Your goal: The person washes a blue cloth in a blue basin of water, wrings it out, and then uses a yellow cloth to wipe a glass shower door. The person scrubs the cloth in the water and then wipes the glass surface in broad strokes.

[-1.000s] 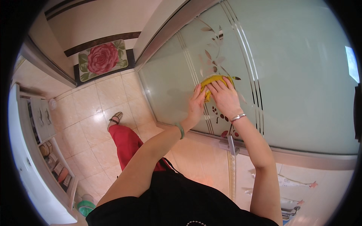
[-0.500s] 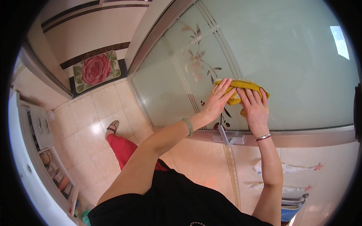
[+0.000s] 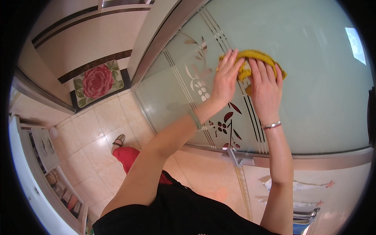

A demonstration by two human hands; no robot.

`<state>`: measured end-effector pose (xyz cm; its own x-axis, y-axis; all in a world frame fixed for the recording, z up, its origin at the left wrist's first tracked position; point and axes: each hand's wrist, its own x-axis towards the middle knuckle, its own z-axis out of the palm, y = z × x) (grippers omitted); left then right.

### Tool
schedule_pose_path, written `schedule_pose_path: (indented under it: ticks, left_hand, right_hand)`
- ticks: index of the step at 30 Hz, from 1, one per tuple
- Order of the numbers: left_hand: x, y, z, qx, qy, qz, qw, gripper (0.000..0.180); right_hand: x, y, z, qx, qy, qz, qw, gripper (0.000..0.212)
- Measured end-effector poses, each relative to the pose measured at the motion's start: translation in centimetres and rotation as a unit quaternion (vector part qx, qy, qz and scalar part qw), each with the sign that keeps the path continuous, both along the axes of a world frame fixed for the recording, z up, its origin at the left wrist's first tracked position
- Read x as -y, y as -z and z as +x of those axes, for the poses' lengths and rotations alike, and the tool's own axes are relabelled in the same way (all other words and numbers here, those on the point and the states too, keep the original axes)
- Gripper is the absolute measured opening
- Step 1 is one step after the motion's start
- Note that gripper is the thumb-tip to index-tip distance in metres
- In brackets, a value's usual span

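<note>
A yellow cloth (image 3: 256, 55) lies bunched against a frosted glass door (image 3: 317, 102) with a mirrored leaf-and-berry pattern (image 3: 201, 88). My left hand (image 3: 225, 82) presses on the cloth's left end, its fingers pointing up the glass. Over the cloth's right part, my right hand (image 3: 267, 96) holds it with the fingers bent across the folds. Both arms reach well forward. Part of the cloth is hidden beneath the fingers.
An angular door handle (image 3: 237, 159) juts from the lower frame. White fish-shaped hangings (image 3: 299, 185) hang on the wall at right. On the left stand an open-shelved white cabinet (image 3: 23, 172) and a rose-patterned mat (image 3: 98, 83); my foot (image 3: 118, 141) rests on floor tiles.
Both hands and the cloth have slid farther up the glass, away from the handle. More of the leaf pattern now shows below them. The view has shifted slightly.
</note>
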<state>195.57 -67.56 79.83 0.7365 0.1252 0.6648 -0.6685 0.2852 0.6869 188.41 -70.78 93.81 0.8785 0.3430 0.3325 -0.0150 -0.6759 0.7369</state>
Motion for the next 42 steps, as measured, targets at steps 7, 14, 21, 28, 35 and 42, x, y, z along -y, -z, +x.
schedule_pose_path:
  ticks: [7,14,21,28,35,42]
  left_hand:
    - [-1.0,-0.1,9.4,-0.026,-0.048,-0.044,0.998,0.049]
    - [-1.3,4.9,14.8,-0.089,-0.102,-0.055,0.989,0.044]
    - [-1.8,14.8,15.2,-0.188,-0.068,-0.027,0.979,0.047]
    - [-1.1,23.7,7.0,-0.317,0.032,-0.038,0.947,0.045]
    - [0.5,21.6,-7.8,-0.343,0.092,-0.014,0.935,0.047]
    - [0.3,14.4,-16.7,-0.222,0.149,0.017,0.963,0.046]
  right_hand:
    - [-1.0,0.8,10.4,0.028,-0.077,-0.008,0.997,0.048]
    - [-1.8,5.1,17.6,-0.011,-0.111,-0.017,0.994,0.039]
    - [-1.9,13.6,20.5,-0.124,-0.101,-0.002,0.987,0.04]
    - [-1.3,20.8,14.5,-0.262,-0.055,0.0,0.964,0.042]
    - [0.9,18.7,2.1,-0.316,-0.042,0.054,0.946,0.042]
    - [1.3,9.4,-10.0,-0.285,0.021,0.07,0.956,0.047]
